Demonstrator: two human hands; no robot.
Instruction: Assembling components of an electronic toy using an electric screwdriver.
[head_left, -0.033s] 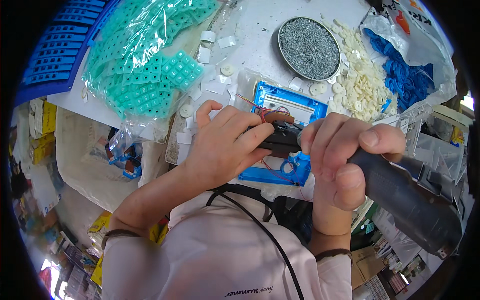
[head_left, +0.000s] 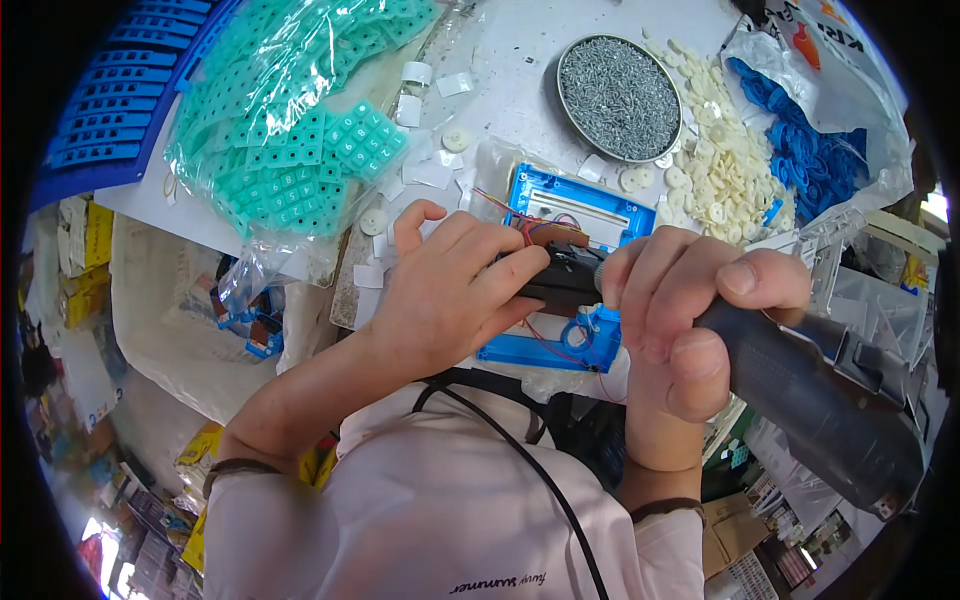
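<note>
My right hand (head_left: pixel 680 300) is wrapped round a dark electric screwdriver (head_left: pixel 820 400). The tool's front end reaches left toward a black block-shaped part (head_left: pixel 565 290); whether its tip touches a screw cannot be seen. Thumb and fingers of my left hand (head_left: pixel 445 290) grip the left side of that black part. Underneath lies a blue plastic casing (head_left: pixel 500 350), open side up, with thin coloured wires and a brown board (head_left: pixel 558 235) showing inside. My hands hide much of the casing's middle.
A round tin of small screws (head_left: pixel 620 100) stands behind the casing, beside cream plastic discs (head_left: pixel 715 165) and blue parts (head_left: pixel 820 140) in a bag. Bagged green rubber keypads (head_left: pixel 290 150) lie back left. A pale bin (head_left: pixel 160 320) holds blue assemblies. A black cable (head_left: pixel 530 450) crosses my shirt.
</note>
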